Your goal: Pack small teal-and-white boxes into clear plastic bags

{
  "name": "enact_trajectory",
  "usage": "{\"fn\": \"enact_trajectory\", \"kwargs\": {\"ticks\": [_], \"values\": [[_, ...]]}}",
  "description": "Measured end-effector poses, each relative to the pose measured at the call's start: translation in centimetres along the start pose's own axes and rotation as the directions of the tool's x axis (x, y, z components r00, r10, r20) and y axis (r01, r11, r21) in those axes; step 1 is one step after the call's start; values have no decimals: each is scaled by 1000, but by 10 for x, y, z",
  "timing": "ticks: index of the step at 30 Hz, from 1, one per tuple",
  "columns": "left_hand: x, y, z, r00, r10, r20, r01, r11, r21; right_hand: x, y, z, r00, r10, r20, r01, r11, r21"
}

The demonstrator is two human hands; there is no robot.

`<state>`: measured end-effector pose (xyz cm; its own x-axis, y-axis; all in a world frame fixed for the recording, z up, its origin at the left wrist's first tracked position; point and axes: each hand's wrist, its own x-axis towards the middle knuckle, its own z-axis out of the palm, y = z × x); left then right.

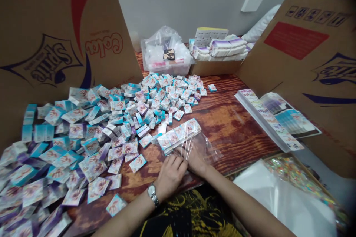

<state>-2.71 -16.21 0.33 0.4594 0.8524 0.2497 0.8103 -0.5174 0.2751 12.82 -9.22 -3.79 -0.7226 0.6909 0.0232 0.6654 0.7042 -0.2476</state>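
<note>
A thin, shiny clear bag (204,148) lies on the wooden counter (233,118), with one neat row of little flat boxes (179,135) inside. A big heap of loose boxes (83,137) lies outside. The left hand (170,176) pinches the bag's edge. The right hand (196,161) is half under plastic, so I cannot tell its grip.

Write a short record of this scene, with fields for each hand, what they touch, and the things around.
left hand: wears a watch; fingers curled on the open end of the clear bag
right hand: partly under the bag's plastic; grip unclear
in the bag: a row of small boxes
table: dark wood, with loose boxes heaped on the left
sides: cardboard walls, left and right
</note>
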Motion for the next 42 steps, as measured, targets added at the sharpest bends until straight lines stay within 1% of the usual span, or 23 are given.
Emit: {"fn": "enact_trajectory", "kwargs": {"ticks": [4,7,9,11,14,16,17,19,21,23,25,27,30,33,35,36,37,38,39,40,41,42], "values": [[-2,-3,2,998,-26,-53,25,1000,-10,-1,2,2,998,-4,-67,5,1000,8],[0,-2,4,999,6,-41,-6,1000,-4,-1,4,3,994,66,-87,-66,998,4],[0,-1,2,1000,13,-26,-13,1000,-7,-3,6,1,995,75,-71,-75,997,1],[-1,-2,-6,999,-9,-41,6,998,-54,-11,9,-6,999,19,-43,-18,1000,8],[-9,-8,-22,986,-100,-133,78,984,-160,-34,15,-27,993,-104,49,101,993,59],[-15,-11,-28,972,-163,-166,139,979,-149,-48,20,-43,990,-102,95,94,992,86],[-17,-12,-28,970,-181,-163,164,980,-112,-53,24,-49,995,-62,80,56,996,74],[-18,-10,-22,973,-189,-133,190,982,-7,-55,31,-56,998,51,-30,-51,999,-10],[-15,-7,-13,972,-201,-121,213,973,91,-49,37,-54,982,110,-152,-129,984,-121],[-11,-6,-6,971,-201,-132,218,967,134,-39,43,-46,971,129,-200,-169,966,-196],[-7,-7,-5,970,-182,-159,198,976,92,-27,49,-39,960,165,-225,-212,956,-204],[-5,-10,-8,965,-185,-188,186,983,-15,-17,55,-37,944,205,-260,-249,957,-149],[-3,-15,-16,941,-251,-227,218,962,-164,-6,61,-47,924,248,-289,-267,963,-26],[1,-17,-19,924,-298,-241,239,940,-244,-4,59,-65,908,276,-314,-280,959,34],[3,-16,-19,913,-333,-235,254,916,-312,-11,51,-72,886,255,-387,-259,965,42],[4,-15,-20,906,-356,-227,265,899,-349,-17,45,-73,869,222,-441,-225,973,48],[4,-13,-21,904,-372,-212,273,882,-383,-24,38,-73,855,171,-490,-166,985,53],[3,-12,-23,910,-371,-184,271,871,-410,-31,30,-70,849,107,-517,-90,994,57],[2,-10,-26,925,-350,-148,259,865,-429,-38,23,-65,857,45,-514,-15,998,64],[1,-10,-29,943,-315,-105,240,866,-439,-44,17,-59,880,-2,-475,42,997,72],[0,-11,-32,960,-270,-72,212,871,-443,-48,11,-53,913,-30,-408,69,994,81],[0,-13,-36,972,-230,-56,183,878,-442,-49,7,-46,945,-32,-326,65,994,92]]}}
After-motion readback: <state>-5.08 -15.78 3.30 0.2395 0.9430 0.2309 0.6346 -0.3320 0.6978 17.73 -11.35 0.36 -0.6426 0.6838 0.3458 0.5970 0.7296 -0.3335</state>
